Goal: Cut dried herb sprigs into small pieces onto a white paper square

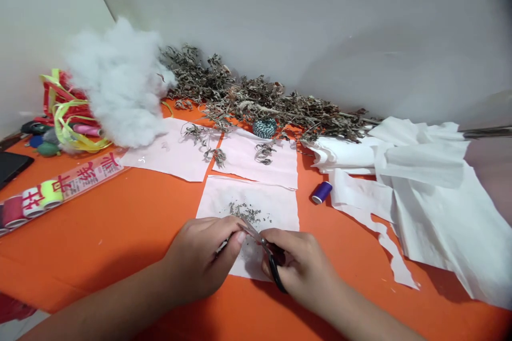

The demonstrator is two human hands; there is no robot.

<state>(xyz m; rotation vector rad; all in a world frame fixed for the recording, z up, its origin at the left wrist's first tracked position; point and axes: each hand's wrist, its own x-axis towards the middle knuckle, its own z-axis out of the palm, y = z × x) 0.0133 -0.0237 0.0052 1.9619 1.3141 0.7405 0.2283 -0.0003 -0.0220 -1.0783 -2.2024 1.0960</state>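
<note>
My right hand (296,266) is closed around the black handles of small scissors (262,241), whose blades reach up to the fingertips of my left hand (210,256). That left hand is pinched on a bit of dried leaves, mostly hidden by the fingers. Below both hands lies a white cloth square (212,197) on the orange tabletop. Dark crumbled leaf bits (245,212) are scattered over its middle, just beyond the blades.
Behind are two more cloth pieces (256,157) with dried sprigs, a twine ball (264,128) and a dried plant bundle (256,98). White stuffing (120,85), ribbons (82,122) and packed thread spools (52,194) sit left; a purple spool (322,192) and crumpled white cloth (444,213) right.
</note>
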